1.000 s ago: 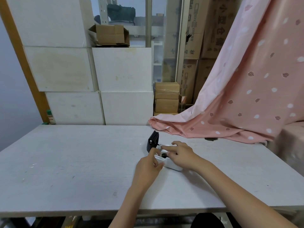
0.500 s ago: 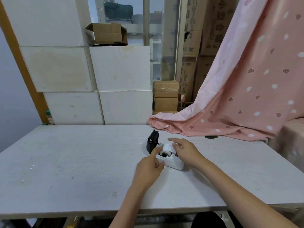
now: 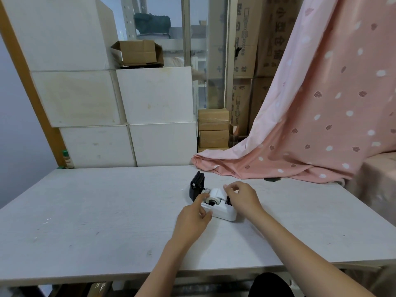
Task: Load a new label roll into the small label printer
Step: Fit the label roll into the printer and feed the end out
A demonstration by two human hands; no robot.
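A small white label printer [image 3: 222,211] lies on the pale table [image 3: 107,211], its black lid [image 3: 196,188] swung open and standing up at the far left end. A white label roll [image 3: 215,196] sits in the open bay. My left hand [image 3: 194,217] rests against the printer's near left corner, thumb touching its rim. Over the right side of the roll, my right hand [image 3: 241,197] pinches the loose end of the label paper between its fingertips. The right part of the bay is hidden by that hand.
A pink patterned cloth [image 3: 300,125] drapes onto the table's far right corner. White blocks [image 3: 128,125] and cardboard boxes [image 3: 213,129] stand behind the table. The table's near edge runs just below my forearms.
My right hand has lifted off the roll and shifted right, uncovering it, and now pinches the paper end. My left hand stays at the printer's corner.
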